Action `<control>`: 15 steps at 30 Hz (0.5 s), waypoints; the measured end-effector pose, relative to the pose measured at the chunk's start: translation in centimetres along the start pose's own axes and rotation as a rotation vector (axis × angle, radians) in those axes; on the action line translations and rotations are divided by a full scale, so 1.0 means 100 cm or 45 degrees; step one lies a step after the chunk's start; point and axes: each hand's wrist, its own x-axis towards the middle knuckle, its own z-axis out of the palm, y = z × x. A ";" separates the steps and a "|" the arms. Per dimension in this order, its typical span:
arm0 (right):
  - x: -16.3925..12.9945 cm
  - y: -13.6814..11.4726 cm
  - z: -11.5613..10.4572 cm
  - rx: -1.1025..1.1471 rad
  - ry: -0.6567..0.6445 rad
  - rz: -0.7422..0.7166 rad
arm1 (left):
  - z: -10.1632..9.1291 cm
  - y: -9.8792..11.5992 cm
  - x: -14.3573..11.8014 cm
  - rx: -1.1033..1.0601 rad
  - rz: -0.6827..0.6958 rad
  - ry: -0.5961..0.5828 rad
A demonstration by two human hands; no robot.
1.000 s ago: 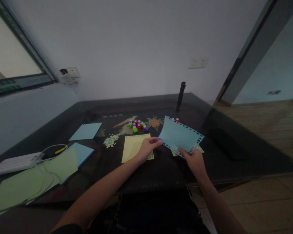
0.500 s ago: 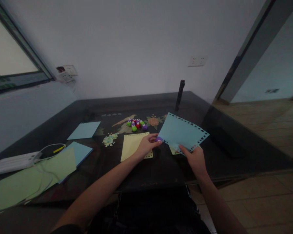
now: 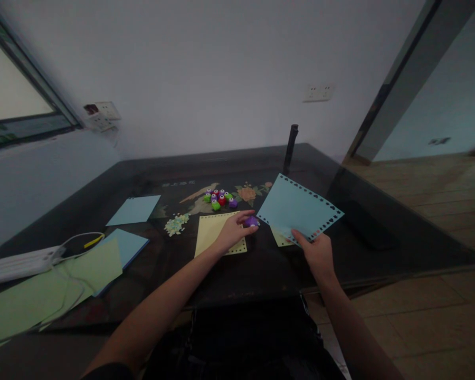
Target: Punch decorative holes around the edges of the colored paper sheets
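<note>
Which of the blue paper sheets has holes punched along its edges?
The blue sheet held up by the right hand. Rows of holes run along its edges; the two blue sheets lying on the left show plain edges.

Surface: dark glossy table [image 3: 261,274].
Centre: yellow sheet [image 3: 216,237], paper scraps [image 3: 176,224], cluster of small punches [image 3: 219,199].
Left: blue sheets [image 3: 133,210], green sheets [image 3: 43,295], white power strip [image 3: 19,262].
</note>
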 end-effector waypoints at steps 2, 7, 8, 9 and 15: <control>0.000 0.001 0.000 -0.012 -0.002 0.002 | -0.001 -0.001 0.001 0.080 0.050 0.003; 0.001 -0.001 -0.001 -0.022 -0.013 -0.010 | -0.001 -0.006 0.001 0.259 0.177 -0.011; 0.001 -0.002 -0.001 -0.017 -0.013 -0.007 | -0.001 -0.006 0.001 0.301 0.211 -0.008; 0.001 -0.002 -0.001 -0.012 -0.011 -0.005 | -0.002 -0.007 0.001 0.344 0.244 -0.006; 0.000 -0.001 -0.001 -0.022 0.007 0.020 | -0.005 -0.011 0.002 0.782 0.479 0.005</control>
